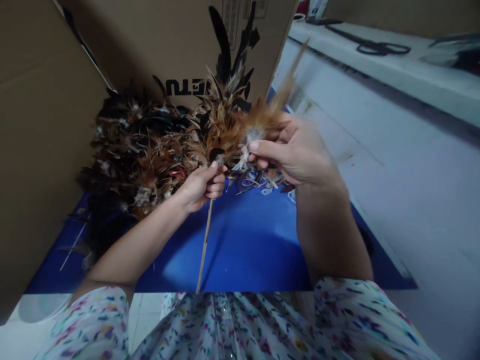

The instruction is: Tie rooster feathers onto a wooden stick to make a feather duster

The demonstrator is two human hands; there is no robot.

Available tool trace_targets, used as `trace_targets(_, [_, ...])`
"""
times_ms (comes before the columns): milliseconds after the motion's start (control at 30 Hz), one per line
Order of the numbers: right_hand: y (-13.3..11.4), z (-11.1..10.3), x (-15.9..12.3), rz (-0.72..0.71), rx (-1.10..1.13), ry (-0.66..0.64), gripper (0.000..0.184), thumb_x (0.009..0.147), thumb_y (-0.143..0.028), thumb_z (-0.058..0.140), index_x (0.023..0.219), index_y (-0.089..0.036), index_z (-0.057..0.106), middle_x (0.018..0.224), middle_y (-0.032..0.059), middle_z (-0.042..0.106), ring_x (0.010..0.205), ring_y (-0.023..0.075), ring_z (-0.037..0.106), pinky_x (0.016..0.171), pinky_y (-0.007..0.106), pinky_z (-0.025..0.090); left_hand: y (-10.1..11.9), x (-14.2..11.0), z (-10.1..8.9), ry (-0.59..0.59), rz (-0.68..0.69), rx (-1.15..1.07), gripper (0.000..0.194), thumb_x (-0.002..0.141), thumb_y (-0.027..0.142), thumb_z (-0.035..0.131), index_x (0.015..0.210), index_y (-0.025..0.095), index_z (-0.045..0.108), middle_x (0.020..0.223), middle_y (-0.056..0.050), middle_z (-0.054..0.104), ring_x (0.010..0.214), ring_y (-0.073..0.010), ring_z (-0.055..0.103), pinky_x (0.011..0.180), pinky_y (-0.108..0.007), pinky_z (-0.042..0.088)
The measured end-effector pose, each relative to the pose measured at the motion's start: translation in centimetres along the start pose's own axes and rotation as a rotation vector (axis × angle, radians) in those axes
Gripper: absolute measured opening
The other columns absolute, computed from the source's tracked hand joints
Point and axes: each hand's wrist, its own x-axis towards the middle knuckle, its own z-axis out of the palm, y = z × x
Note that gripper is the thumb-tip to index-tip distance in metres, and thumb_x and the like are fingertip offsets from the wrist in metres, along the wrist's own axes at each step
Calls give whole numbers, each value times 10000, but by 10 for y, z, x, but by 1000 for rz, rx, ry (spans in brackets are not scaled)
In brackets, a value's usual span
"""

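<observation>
My left hand (202, 186) is closed round a thin wooden stick (203, 250) that runs down toward my lap. Brown and black feathers (221, 131) are bunched at the stick's top end. My right hand (296, 150) is closed on a small bunch of brown feathers (264, 117), pinching their pale quill ends right beside the top of the stick. Both hands are held above a blue mat (255, 240).
A heap of brown and black feathers (135, 150) lies on the mat's far left against cardboard boxes (45, 125). Loose rubber bands (258, 182) lie under my hands. A white tabletop (412, 190) stretches right; black scissors (378, 47) lie on the far ledge.
</observation>
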Motion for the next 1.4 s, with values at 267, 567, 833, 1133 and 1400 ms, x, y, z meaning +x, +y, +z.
trace_targets(267, [1, -6, 1, 6, -62, 64, 217, 678, -300, 792, 717, -178, 617, 651, 28, 610, 555, 128, 542, 445, 266, 438, 8, -2, 0, -83, -79, -167, 364, 998, 302, 321, 827, 105, 575, 576, 54, 293, 377, -33, 268, 350, -137, 219])
trace_targets(567, [0, -2, -3, 25, -5, 45, 174, 698, -201, 752, 781, -210, 600, 553, -47, 468, 409, 57, 351, 354, 230, 288, 7, -3, 0, -139, -61, -182, 377, 1004, 305, 298, 827, 116, 572, 598, 21, 422, 376, -29, 314, 358, -138, 255])
trace_targets(833, [-8, -13, -6, 67, 103, -112, 231, 671, -302, 810, 802, -196, 651, 561, -33, 550, 436, 75, 489, 321, 196, 286, 7, -2, -1, -189, -93, -186, 400, 1005, 315, 286, 862, 110, 598, 685, -46, 567, 385, -30, 344, 356, -142, 250])
trace_targets(1133, [-10, -15, -11, 133, 100, -172, 246, 656, -317, 825, 791, -194, 660, 669, 16, 687, 487, 111, 587, 343, 203, 386, 7, -3, 2, -133, -113, -130, 411, 1000, 334, 278, 845, 114, 589, 658, -43, 542, 399, -46, 345, 365, -157, 255])
trace_targets(1400, [-3, -4, -7, 182, -52, -156, 132, 727, -236, 737, 762, -184, 621, 509, -29, 565, 385, 68, 442, 347, 214, 362, 6, -6, 7, -117, -157, -107, 533, 947, 576, 307, 877, 124, 580, 656, -37, 534, 417, -60, 358, 361, -177, 258])
